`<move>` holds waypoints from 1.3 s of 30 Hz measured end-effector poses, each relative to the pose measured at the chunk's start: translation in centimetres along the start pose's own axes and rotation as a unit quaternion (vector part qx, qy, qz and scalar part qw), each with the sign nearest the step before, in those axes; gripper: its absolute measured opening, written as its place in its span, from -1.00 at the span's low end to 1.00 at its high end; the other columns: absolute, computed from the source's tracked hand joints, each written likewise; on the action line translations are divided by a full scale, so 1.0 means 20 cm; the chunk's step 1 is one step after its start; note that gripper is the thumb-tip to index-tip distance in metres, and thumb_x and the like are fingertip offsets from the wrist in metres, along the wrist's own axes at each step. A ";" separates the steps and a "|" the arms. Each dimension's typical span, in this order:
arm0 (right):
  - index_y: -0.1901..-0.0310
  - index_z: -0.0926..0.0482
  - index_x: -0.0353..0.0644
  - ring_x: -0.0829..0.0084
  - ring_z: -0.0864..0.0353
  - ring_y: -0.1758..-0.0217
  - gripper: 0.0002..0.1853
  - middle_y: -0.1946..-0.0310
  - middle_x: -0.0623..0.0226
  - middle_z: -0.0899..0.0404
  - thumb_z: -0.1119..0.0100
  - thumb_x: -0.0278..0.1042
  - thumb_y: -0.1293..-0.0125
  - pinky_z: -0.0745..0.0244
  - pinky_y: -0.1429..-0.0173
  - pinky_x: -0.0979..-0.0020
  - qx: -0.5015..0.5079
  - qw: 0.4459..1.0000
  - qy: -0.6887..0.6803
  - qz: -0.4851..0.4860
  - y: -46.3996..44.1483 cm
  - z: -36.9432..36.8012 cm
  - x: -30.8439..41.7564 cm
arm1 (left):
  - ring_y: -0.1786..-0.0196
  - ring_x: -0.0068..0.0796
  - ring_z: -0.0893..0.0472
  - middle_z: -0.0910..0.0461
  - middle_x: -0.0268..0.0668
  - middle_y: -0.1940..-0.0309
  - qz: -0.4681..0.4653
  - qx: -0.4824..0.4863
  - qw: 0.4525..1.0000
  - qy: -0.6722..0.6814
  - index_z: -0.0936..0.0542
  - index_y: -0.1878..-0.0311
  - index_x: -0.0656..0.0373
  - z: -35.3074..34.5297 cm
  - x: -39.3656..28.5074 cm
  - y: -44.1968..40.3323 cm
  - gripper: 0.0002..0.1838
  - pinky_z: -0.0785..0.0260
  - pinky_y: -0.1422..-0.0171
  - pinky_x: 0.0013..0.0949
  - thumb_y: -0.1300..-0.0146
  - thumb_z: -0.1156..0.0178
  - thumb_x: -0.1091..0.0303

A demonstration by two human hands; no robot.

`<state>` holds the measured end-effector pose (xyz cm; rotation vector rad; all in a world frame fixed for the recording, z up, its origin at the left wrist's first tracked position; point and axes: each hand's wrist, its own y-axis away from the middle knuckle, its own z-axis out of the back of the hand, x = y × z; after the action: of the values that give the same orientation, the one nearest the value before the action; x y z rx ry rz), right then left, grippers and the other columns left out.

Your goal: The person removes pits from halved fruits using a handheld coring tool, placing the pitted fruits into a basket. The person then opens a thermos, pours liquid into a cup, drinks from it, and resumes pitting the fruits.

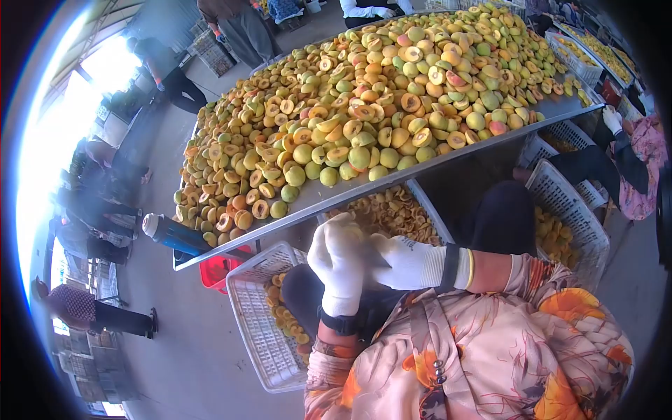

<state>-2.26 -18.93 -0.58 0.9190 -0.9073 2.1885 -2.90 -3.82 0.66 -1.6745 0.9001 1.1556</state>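
Note:
My left hand [336, 260], in a white glove with a dark band at the wrist, is closed in front of me above my lap. What it holds, if anything, is hidden. Against it comes my right hand [404, 262], also white-gloved, its fingers blurred and partly concealed where the two hands meet. Just beyond them stands a metal-edged table [315, 207] heaped with halved yellow-green fruit [360, 157], like peaches or apricots, several showing hollow or brown centres. Below the table edge, behind my hands, lie cut fruit pieces [395, 213] in a container.
A white plastic crate [262, 350] with fruit pieces is at my left leg; another crate [588, 234] stands at my right. A blue bottle [175, 234] lies at the table's left corner above a red container [213, 271]. A co-worker's gloved hand [612, 120] shows at right; other people stand at left.

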 end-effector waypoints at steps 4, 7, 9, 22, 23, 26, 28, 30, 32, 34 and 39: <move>0.12 -0.52 -0.32 -0.02 -0.68 0.43 -0.82 0.42 0.02 -0.59 -0.15 -0.38 -0.36 -0.55 0.38 0.09 0.036 0.994 0.031 0.102 -0.01 0.03 -0.07 | 0.44 -0.70 -0.48 -0.71 -0.28 0.32 0.025 0.050 0.998 0.008 -0.69 0.06 0.34 0.02 0.00 -0.02 -0.61 -0.34 0.35 -0.61 -0.60 -0.07 0.15; 0.12 -0.53 -0.33 0.15 -0.67 0.45 -0.82 0.42 0.11 -0.58 -0.15 -0.41 -0.35 -0.55 0.38 0.19 0.025 0.991 -0.009 0.133 -0.04 0.04 -0.10 | 0.48 -0.75 -0.40 -0.71 -0.28 0.33 0.027 0.035 0.999 -0.012 -0.70 0.08 0.32 -0.02 -0.04 -0.03 -0.60 -0.25 0.41 -0.64 -0.59 -0.07 0.14; 0.15 -0.52 -0.32 0.30 -0.62 0.51 -0.85 0.46 0.20 -0.56 -0.15 -0.41 -0.34 -0.52 0.43 0.28 0.067 0.990 -0.083 0.089 -0.06 0.08 -0.09 | 0.40 -0.66 -0.53 -0.69 -0.31 0.36 0.027 0.066 0.996 -0.051 -0.70 0.08 0.34 0.00 -0.05 -0.06 -0.56 -0.39 0.27 -0.55 -0.58 -0.07 0.09; 0.32 -0.41 -0.26 0.61 -0.14 0.83 -0.87 0.75 0.44 -0.25 -0.18 -0.47 -0.26 -0.05 0.75 0.52 0.353 0.625 -0.657 -0.231 -0.07 0.24 -0.12 | 0.36 -0.36 -0.67 -0.71 -0.09 0.34 0.139 0.103 0.975 0.137 -0.65 0.06 0.36 -0.15 -0.05 -0.14 -0.37 -0.51 0.28 -0.42 -0.57 0.02 -0.15; 0.31 -0.42 -0.28 0.61 -0.14 0.84 -0.87 0.76 0.42 -0.25 -0.18 -0.47 -0.26 -0.04 0.76 0.51 0.354 0.616 -0.669 -0.218 -0.06 0.24 -0.13 | 0.35 -0.34 -0.67 -0.71 -0.08 0.33 0.181 0.095 0.961 0.185 -0.64 0.04 0.35 -0.16 -0.04 -0.14 -0.36 -0.53 0.27 -0.40 -0.57 0.03 -0.18; 0.26 -0.46 -0.34 0.59 -0.18 0.83 -0.86 0.75 0.40 -0.28 -0.20 -0.48 -0.25 -0.06 0.75 0.49 0.356 0.671 -0.618 -0.203 -0.06 0.26 -0.19 | 0.33 -0.35 -0.67 -0.70 -0.10 0.29 0.043 0.004 0.999 -0.009 -0.63 0.02 0.36 0.02 0.08 -0.19 -0.37 -0.56 0.19 -0.36 -0.59 0.05 -0.15; 0.22 -0.55 -0.31 0.49 -0.37 0.74 -0.81 0.69 0.30 -0.41 -0.25 -0.36 -0.24 -0.23 0.65 0.43 0.346 0.790 -0.425 -0.275 -0.04 0.28 -0.27 | 0.31 -0.35 -0.66 -0.70 -0.10 0.26 0.016 -0.043 0.995 -0.092 -0.64 0.01 0.38 0.28 0.08 -0.21 -0.46 -0.55 0.14 -0.35 -0.58 -0.02 -0.03; 0.18 -0.59 -0.29 0.26 -0.58 0.52 -0.72 0.54 0.12 -0.57 -0.28 -0.25 -0.20 -0.44 0.42 0.28 0.307 0.914 -0.104 -0.242 0.00 0.24 -0.43 | 0.24 -0.33 -0.68 -0.70 -0.09 0.20 0.062 -0.031 0.960 -0.271 -0.66 -0.02 0.38 0.58 0.02 -0.22 -0.58 -0.54 0.06 -0.33 -0.52 -0.13 0.12; 0.10 -0.60 -0.31 0.03 -0.69 0.25 -0.63 0.34 -0.03 -0.67 -0.27 -0.20 -0.16 -0.54 0.14 0.14 0.267 0.940 0.019 -0.211 0.08 0.15 -0.61 | 0.16 -0.31 -0.69 -0.71 -0.08 0.15 0.043 -0.014 0.861 -0.507 -0.67 -0.04 0.36 0.80 0.03 -0.26 -0.64 -0.52 -0.01 -0.31 -0.45 -0.21 0.22; -0.01 -0.59 -0.31 -0.07 -0.71 0.05 -0.58 0.15 -0.11 -0.70 -0.20 -0.21 -0.17 -0.57 -0.05 0.05 0.237 0.938 0.041 -0.249 0.06 0.13 -0.61 | 0.11 -0.29 -0.69 -0.71 -0.08 0.11 -0.097 -0.011 0.729 -0.678 -0.67 -0.07 0.33 0.92 0.14 -0.32 -0.65 -0.51 -0.05 -0.27 -0.39 -0.25 0.25; -0.06 -0.56 -0.23 -0.13 -0.69 0.01 -0.57 0.16 -0.14 -0.70 -0.15 -0.14 -0.23 -0.53 -0.10 -0.01 0.295 0.910 0.063 -0.284 0.04 0.09 -0.66 | 0.07 -0.13 -0.67 -0.66 -0.03 0.03 -0.019 0.083 0.856 -0.510 -0.68 -0.02 0.29 0.56 0.33 -0.70 -0.62 -0.50 -0.11 -0.14 -0.26 -0.37 0.19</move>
<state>5.59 -24.02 -10.11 1.1192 0.1225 1.9697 8.34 11.01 -3.86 -0.7112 0.2526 1.6137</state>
